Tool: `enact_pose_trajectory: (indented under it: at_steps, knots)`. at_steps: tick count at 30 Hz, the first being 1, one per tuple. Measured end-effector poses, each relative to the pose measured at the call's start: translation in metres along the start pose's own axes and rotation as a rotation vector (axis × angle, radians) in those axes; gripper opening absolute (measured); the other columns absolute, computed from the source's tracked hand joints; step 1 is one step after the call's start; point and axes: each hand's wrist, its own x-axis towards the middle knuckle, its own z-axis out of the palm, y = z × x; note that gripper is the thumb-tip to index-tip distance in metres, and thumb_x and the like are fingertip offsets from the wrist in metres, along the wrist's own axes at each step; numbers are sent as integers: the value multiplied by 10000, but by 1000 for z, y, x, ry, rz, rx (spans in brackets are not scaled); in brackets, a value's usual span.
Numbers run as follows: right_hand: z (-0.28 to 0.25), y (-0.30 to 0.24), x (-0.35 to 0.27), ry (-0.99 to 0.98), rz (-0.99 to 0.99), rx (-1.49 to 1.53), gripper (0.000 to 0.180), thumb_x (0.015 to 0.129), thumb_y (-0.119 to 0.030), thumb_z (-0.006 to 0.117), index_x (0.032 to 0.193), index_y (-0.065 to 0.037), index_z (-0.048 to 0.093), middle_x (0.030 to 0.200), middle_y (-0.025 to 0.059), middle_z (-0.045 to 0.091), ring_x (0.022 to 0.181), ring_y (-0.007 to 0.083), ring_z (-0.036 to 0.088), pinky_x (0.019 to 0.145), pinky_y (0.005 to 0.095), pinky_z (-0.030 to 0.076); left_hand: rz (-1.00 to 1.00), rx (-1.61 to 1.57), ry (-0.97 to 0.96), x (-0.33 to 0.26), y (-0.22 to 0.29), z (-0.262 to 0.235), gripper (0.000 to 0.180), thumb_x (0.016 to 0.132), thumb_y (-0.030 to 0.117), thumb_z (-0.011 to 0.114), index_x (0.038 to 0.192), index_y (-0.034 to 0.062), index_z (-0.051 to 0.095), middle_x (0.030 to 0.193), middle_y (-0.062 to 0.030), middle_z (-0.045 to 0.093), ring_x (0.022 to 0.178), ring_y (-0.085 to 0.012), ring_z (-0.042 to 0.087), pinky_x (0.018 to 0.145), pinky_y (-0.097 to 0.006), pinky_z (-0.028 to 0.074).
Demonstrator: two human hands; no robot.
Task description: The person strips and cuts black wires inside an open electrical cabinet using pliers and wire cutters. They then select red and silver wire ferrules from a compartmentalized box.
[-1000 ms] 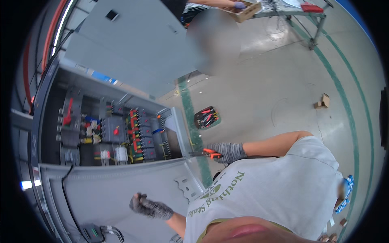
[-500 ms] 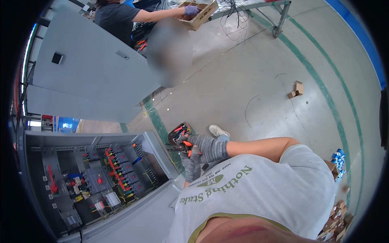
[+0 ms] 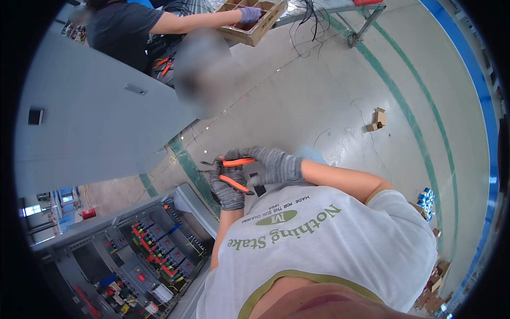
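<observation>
The orange pliers [image 3: 235, 184] have spread open.
Left hand [image 3: 226, 192] and right hand [image 3: 275, 165] grip them near the gray cabinet [image 3: 193, 198].

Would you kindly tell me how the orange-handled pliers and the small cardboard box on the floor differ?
Colour: the pliers have bright orange handles, while the cardboard box is brown. Place: the pliers are in the left hand, with the right hand at one handle; the box rests on the floor, untouched. Shared: both are open, the pliers with handles spread.
</observation>
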Motion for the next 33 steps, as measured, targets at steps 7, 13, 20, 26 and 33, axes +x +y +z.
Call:
enact_pose_trajectory:
  at_steps: [7,13,20,26,33]
  knots:
    - [-164,156,29,465,329,-34,441,855,-208,712,1244,-62,565,1105,136,664,1036,204,633,895,320,503,141,24,190,94,30,26,162,871,202,577,924,56,624,847,-111,584,850,-261,529,862,-401,455]
    - [-342,239,136,634,466,216,436,884,-169,681,1247,10,519,1042,132,639,936,228,656,806,335,548,181,44,388,193,-4,32,164,863,206,557,908,61,617,842,-124,584,824,-280,543,882,-452,457]
    - [-427,266,261,475,705,1077,501,883,-153,679,1310,-38,445,1152,115,597,947,278,645,811,417,571,223,26,507,289,-49,134,174,877,198,556,914,32,594,827,-130,583,844,-278,533,918,-458,440]
    - [-422,268,300,317,686,1127,509,860,-171,704,1296,-89,454,1166,74,594,997,233,625,838,376,562,223,31,626,314,-55,128,167,896,188,556,900,25,591,867,-122,558,887,-260,503,923,-440,455]
    - [-462,266,296,40,830,844,649,825,-245,747,1353,-44,427,1075,82,625,951,187,640,846,323,549,224,148,742,343,-71,143,180,881,176,589,952,14,624,884,-144,615,933,-303,582,923,-456,471]
